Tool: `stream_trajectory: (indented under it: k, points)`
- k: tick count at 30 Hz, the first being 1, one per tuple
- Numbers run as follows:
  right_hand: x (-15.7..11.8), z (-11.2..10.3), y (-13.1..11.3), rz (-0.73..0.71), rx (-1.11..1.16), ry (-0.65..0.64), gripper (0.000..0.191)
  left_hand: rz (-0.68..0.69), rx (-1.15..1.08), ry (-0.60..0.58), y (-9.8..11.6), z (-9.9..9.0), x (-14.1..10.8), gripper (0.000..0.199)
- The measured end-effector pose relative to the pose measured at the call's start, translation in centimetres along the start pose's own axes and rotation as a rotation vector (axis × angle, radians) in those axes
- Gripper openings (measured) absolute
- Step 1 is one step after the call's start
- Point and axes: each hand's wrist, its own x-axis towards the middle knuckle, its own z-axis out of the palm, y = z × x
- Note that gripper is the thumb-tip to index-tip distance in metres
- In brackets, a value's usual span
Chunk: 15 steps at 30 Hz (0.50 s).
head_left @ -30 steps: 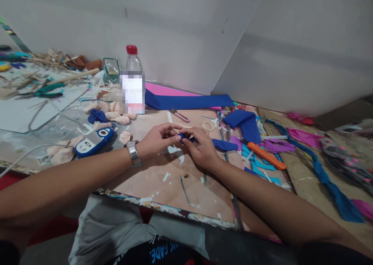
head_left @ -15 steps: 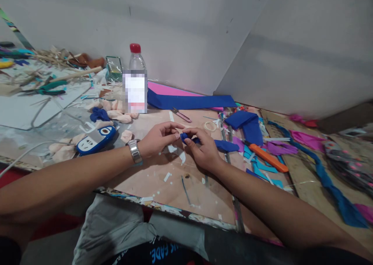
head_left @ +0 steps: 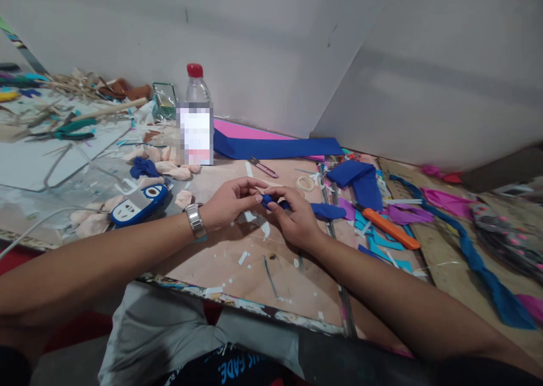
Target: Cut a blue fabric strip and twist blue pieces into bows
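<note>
Head view: right hand (head_left: pixel 294 213) pinches the blue strip (head_left: pixel 267 200); left hand (head_left: pixel 229 202), half-curled, meets its tip, grip unclear.

There is one left hand (head_left: pixel 231 204), one right hand (head_left: pixel 294 215), one wristwatch (head_left: pixel 195 221), one power socket (head_left: pixel 138 206) at left, one red-capped bottle (head_left: pixel 198 90) far left, one pair of snips (head_left: pixel 267 170), one orange cutter (head_left: pixel 391 229) at right.

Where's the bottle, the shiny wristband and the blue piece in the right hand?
Bottle (head_left: pixel 198 89): head view, clear shoulder.
Shiny wristband (head_left: pixel 195 221): head view, metal links.
Blue piece (head_left: pixel 266 200): head view, bunched part.
</note>
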Motion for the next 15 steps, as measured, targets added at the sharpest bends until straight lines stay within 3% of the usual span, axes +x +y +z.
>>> stream_trajectory:
  k: [15]
  points:
    - [0.00, 0.00, -0.02, 0.023, -0.019, 0.011, 0.022, 0.008, 0.056, -0.053, -0.47, -0.16, 0.19, 0.038]
